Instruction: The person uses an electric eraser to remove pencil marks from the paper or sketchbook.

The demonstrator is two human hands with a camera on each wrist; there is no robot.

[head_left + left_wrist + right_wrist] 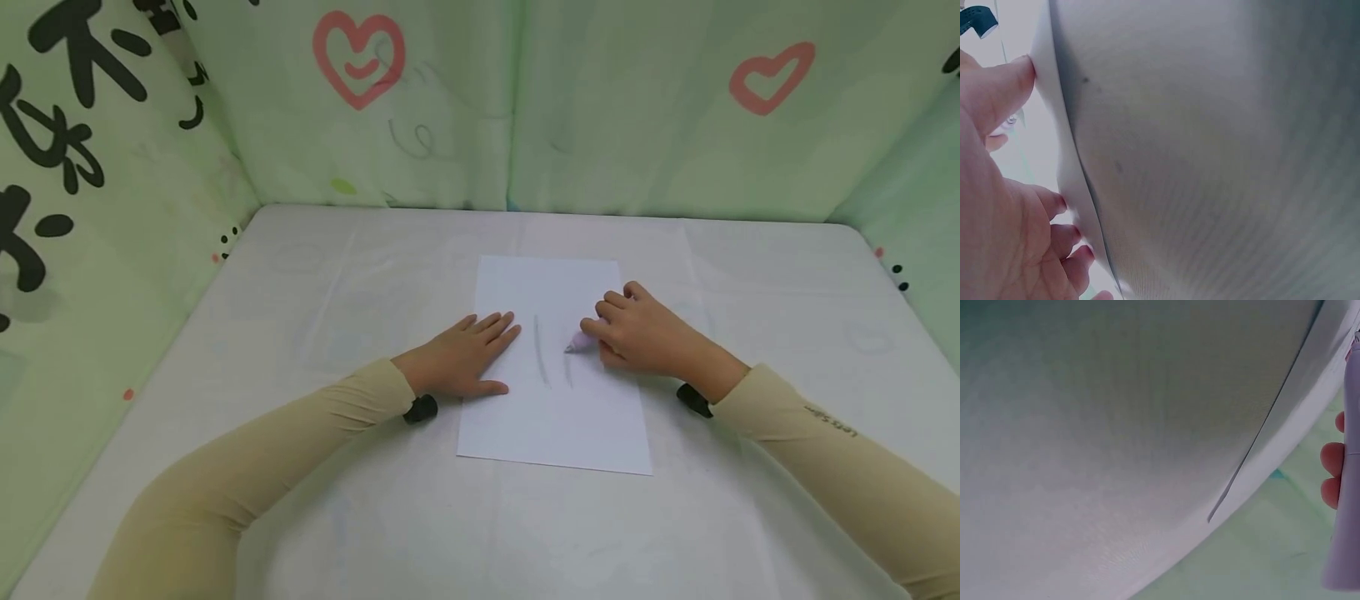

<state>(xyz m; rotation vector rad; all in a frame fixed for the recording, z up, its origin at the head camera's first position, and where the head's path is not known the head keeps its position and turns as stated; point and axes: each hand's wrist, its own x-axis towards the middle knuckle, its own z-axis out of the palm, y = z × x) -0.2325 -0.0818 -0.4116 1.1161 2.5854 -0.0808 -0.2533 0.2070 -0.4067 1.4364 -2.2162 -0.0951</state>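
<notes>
A white sheet of paper (555, 433) lies on the table before me. My left hand (465, 357) rests flat on its left edge, fingers spread. My right hand (641, 333) grips a thick lilac pen-shaped tool (582, 341) over the sheet's right half. Its pointed metallic tip is at the paper, near the upper end of a short faint grey line (568, 372). Left of that runs a longer grey line (538, 350). The right wrist view shows the tool's smooth lilac body (1344, 512) widening towards its rear end, with fingertips behind it. Its exact kind cannot be told.
A white cloth covers the table (375, 500). Pale green curtains (600, 125) with hearts and black lettering stand at the back and sides. A dark wrist device (422, 409) sits under the left wrist, another (693, 400) under the right.
</notes>
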